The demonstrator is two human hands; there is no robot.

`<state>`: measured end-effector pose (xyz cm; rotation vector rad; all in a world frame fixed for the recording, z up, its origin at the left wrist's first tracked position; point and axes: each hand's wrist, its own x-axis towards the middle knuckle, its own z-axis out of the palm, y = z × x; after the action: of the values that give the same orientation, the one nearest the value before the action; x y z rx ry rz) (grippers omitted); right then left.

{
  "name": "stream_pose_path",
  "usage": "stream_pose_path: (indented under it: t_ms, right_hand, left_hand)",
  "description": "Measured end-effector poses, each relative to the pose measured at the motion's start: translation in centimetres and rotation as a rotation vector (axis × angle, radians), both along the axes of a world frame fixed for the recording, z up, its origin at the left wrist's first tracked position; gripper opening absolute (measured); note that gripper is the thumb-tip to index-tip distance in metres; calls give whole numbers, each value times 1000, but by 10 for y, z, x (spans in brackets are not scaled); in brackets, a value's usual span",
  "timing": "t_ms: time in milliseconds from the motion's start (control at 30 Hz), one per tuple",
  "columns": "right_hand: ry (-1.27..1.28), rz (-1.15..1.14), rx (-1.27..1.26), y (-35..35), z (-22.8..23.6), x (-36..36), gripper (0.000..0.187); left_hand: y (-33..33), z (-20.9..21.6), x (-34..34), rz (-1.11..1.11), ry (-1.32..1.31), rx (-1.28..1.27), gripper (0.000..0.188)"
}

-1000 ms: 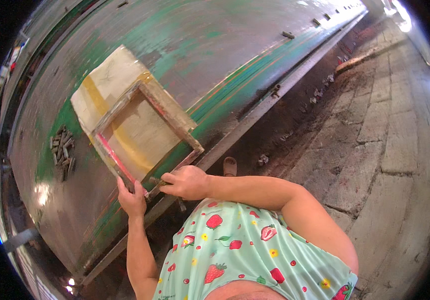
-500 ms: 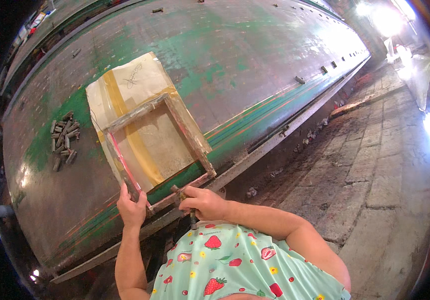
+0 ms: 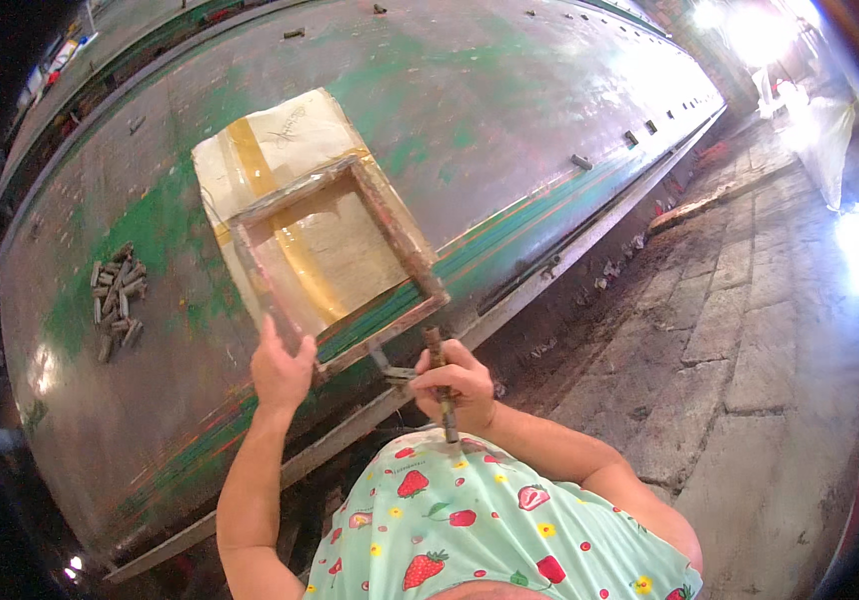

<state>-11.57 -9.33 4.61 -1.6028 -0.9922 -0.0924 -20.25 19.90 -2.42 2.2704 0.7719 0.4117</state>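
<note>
A rectangular wooden frame (image 3: 402,234) with worn, stained bars and a thin, see-through mesh-like middle lies over a pale cardboard sheet (image 3: 305,128) with brown tape. My left hand (image 3: 283,368) grips the frame's near left corner, thumb on top and fingers around its outer side. In my right hand (image 3: 458,386) is a dark, worn short rod (image 3: 446,405), upright against my fingers just off the frame's near bar. A small metal bracket (image 3: 390,368) sticks out from that near bar, its outer end close to my right fingertips; whether they touch it I cannot tell.
All this rests on a long table (image 3: 180,370) with green paint stains. To the left is a pile of short grey cylindrical pieces (image 3: 118,300). Small blocks (image 3: 582,162) line the table's right side. Beyond its metal edge (image 3: 510,300) runs a paved floor (image 3: 710,330).
Frame and cardboard have shifted to the right across the table with my left hand on them. My right hand has moved right, away from the near bar, and the rod and bracket show more.
</note>
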Motion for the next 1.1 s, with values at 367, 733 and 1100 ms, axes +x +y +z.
stream_pose_path:
  t_ms: [367, 733, 1100]
  right_hand:
    - [49, -452, 146, -134, -20, 146, 30]
    - [-23, -515, 191, -248, -22, 273, 27]
    - [-13, -551, 272, -261, -22, 306, 26]
  left_hand:
    - [-172, 4, 199, -32, -67, -240, 91]
    - [-257, 10, 260, -60, -90, -283, 89]
    - [-270, 5, 263, -33, -169, -342, 86]
